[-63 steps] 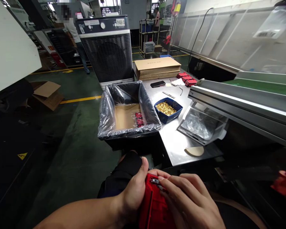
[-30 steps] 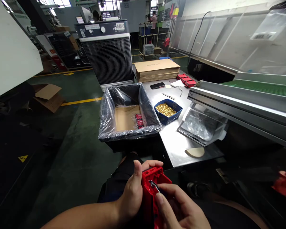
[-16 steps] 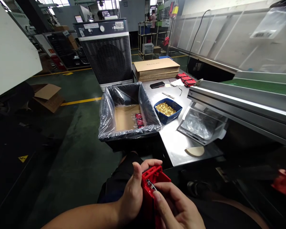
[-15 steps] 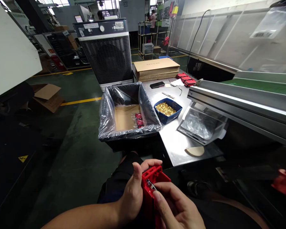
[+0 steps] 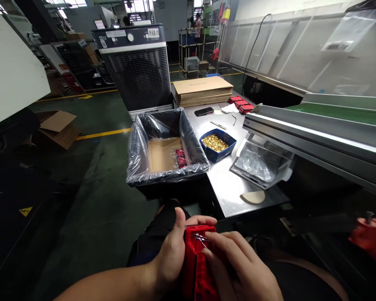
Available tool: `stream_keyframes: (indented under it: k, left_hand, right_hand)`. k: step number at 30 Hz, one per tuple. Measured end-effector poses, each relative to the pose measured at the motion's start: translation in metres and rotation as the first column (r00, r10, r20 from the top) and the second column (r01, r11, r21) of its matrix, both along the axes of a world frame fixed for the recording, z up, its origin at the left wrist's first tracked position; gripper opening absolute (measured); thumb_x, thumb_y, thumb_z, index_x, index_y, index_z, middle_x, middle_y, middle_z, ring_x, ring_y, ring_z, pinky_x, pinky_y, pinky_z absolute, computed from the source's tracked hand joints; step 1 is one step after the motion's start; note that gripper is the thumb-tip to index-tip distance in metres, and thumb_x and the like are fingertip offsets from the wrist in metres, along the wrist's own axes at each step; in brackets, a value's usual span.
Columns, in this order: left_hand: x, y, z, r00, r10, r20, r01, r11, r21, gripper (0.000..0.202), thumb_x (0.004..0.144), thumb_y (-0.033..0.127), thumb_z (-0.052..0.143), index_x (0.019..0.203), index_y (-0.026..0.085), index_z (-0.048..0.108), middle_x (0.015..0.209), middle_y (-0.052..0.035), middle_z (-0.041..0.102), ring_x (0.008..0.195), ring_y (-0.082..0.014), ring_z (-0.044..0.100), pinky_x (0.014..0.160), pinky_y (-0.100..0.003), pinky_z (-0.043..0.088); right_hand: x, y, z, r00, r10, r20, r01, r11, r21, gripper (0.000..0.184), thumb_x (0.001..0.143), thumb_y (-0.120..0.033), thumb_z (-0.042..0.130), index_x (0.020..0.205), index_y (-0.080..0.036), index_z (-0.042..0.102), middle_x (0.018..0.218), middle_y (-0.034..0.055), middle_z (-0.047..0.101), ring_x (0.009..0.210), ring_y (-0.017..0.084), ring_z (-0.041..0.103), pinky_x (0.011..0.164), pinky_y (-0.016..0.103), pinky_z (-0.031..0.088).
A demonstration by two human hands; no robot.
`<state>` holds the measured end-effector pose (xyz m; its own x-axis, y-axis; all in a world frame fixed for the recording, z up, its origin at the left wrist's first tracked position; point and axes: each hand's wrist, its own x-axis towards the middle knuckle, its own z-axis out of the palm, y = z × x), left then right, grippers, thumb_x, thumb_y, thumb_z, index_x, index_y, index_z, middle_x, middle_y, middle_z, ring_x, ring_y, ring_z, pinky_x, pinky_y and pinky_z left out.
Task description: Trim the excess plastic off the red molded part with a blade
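Note:
Low in the view, over my lap, my left hand is wrapped round a red plastic part, thumb up along its left side. My right hand is closed on a small metal tool, and the tool's tip sits at the top of the red part. My right hand's fingers cover most of the part's right side.
Ahead stands a cardboard box lined with a plastic bag, red parts in its bottom. On the steel table sit a blue tray of brass pieces, a phone, more red parts and flat cartons. A conveyor runs along the right.
The red part has dropped lower and tipped toward me, and my right hand has come up over it. The tool still sits at the part's top.

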<state>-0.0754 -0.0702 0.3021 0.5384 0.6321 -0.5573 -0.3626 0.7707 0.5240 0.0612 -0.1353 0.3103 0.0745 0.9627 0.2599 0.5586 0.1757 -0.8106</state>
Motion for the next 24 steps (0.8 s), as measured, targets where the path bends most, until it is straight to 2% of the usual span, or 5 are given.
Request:
stream_keyframes:
  k: [7,17,21,23,24]
  left_hand:
    - [0.001,0.001,0.000,0.999,-0.045,0.011,0.045,0.999,-0.007,0.103,0.061,0.100,0.051,0.112,0.012,0.068,0.092,-0.0118,0.071,0.078,-0.0198,0.065,0.078,-0.031,0.049]
    - [0.000,-0.001,-0.004,0.989,-0.091,-0.121,0.100,0.992,0.077,0.106,0.062,0.101,0.047,0.112,0.010,0.070,0.098,-0.0133,0.071,0.083,-0.0206,0.063,0.080,-0.032,0.048]
    - [0.002,0.002,-0.005,1.000,-0.019,-0.010,0.020,0.999,0.042,0.093,0.073,0.094,0.048,0.112,0.012,0.068,0.095,-0.0128,0.072,0.082,-0.0208,0.066,0.080,-0.032,0.049]
    - [0.002,0.004,-0.005,0.998,0.027,0.049,-0.025,0.999,-0.044,0.082,0.087,0.085,0.039,0.114,0.013,0.066,0.091,-0.0120,0.071,0.078,-0.0206,0.067,0.078,-0.032,0.050]
    - [0.003,0.006,-0.005,0.996,0.049,0.076,-0.041,0.993,-0.112,0.077,0.092,0.080,0.034,0.114,0.013,0.065,0.089,-0.0115,0.071,0.076,-0.0206,0.067,0.077,-0.033,0.051]
  right_hand:
    - [0.001,0.001,0.000,0.999,0.022,0.047,-0.024,0.999,0.033,0.024,0.100,-0.020,0.056,0.122,-0.029,0.062,0.103,0.0011,0.068,0.086,0.011,0.072,0.074,0.016,0.060]
    - [0.009,0.005,0.005,0.989,0.073,0.129,-0.078,0.996,0.032,0.022,0.103,-0.019,0.050,0.117,-0.029,0.062,0.096,-0.0021,0.067,0.077,0.007,0.070,0.068,0.013,0.057]
    - [0.016,0.001,0.002,0.991,-0.108,0.073,0.100,0.989,0.109,0.017,0.100,-0.027,0.058,0.116,-0.025,0.062,0.095,0.0011,0.068,0.072,0.009,0.070,0.064,0.013,0.058]
    - [0.023,-0.001,-0.006,0.978,-0.211,-0.002,0.206,0.955,0.212,0.021,0.099,-0.029,0.061,0.118,-0.020,0.060,0.098,0.0068,0.068,0.080,0.013,0.071,0.068,0.017,0.059]
    - [0.025,-0.001,-0.011,0.978,-0.207,-0.022,0.205,0.940,0.271,0.021,0.100,-0.030,0.060,0.117,-0.018,0.059,0.099,0.0090,0.069,0.085,0.015,0.071,0.072,0.021,0.060]
